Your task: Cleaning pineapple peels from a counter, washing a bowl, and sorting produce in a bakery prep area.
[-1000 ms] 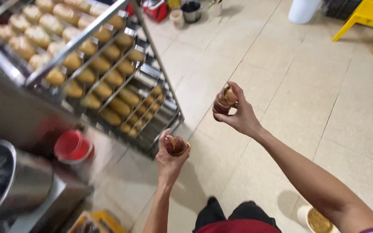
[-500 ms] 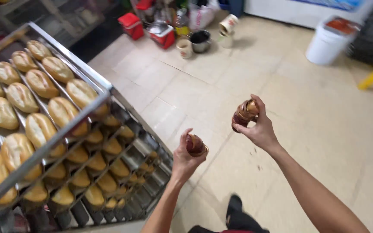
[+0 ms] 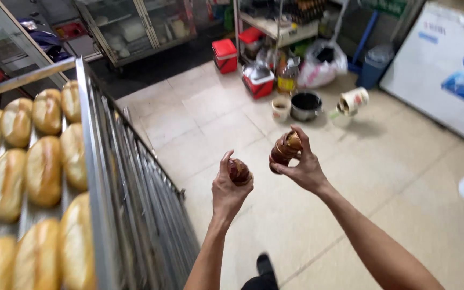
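Head view: the left hand (image 3: 231, 189) is raised over the tiled floor (image 3: 404, 177), its fingers clenched around a small dark-brown roll (image 3: 239, 172) that sits against the palm. The right hand (image 3: 302, 164) is just beside it, slightly higher, grasping a larger, browner stack of rolls (image 3: 284, 149) between thumb and fingers; how many pieces are in that stack I cannot tell. The two hands are near each other but apart, both held in the air well above the floor.

To the left stands a metal rack (image 3: 89, 161), its top tray filled with rows of pale golden loaves (image 3: 41, 169). The hands are to the right of the rack and not touching it.

Farther off on the floor are a red box (image 3: 225, 55), a dark pot (image 3: 306, 104), a small cup (image 3: 281, 107) and a tipped tub (image 3: 354, 100). A white freezer (image 3: 447, 64) lines the right wall. A dark shoe (image 3: 264, 264) shows below the arms.
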